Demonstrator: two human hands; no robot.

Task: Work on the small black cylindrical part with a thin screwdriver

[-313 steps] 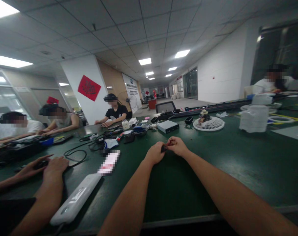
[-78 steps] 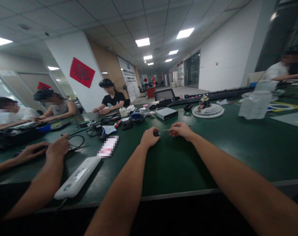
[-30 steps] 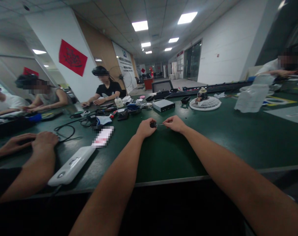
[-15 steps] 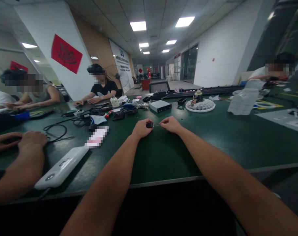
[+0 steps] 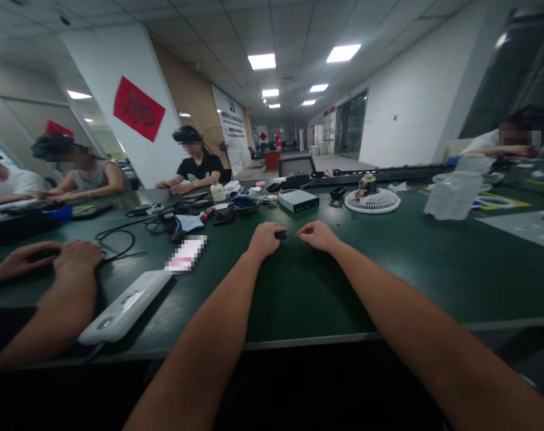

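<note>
Over the green table (image 5: 308, 299), my left hand (image 5: 263, 240) has its fingers closed round a small black part (image 5: 280, 235). The part is too small to name, and the palm hides some of it. Just to the right, my right hand (image 5: 319, 236) pinches a thin metal rod (image 5: 292, 236) between thumb and fingertips. The rod points left toward the black part. I cannot tell whether the two touch. Beyond both hands lies a grey-topped box (image 5: 298, 201) with a black front.
A white fan grille (image 5: 373, 202) with a motor and clear plastic packaging (image 5: 455, 196) stand right. Left lie a white device (image 5: 126, 306), cables (image 5: 119, 239) and a blurred-out flat item (image 5: 186, 254). A co-worker's hand (image 5: 76, 258) rests nearby; other people sit around.
The whole view has shifted, so everything appears slightly farther right and lower. The black part in my left hand looks tilted differently. Both hands keep their holds.
</note>
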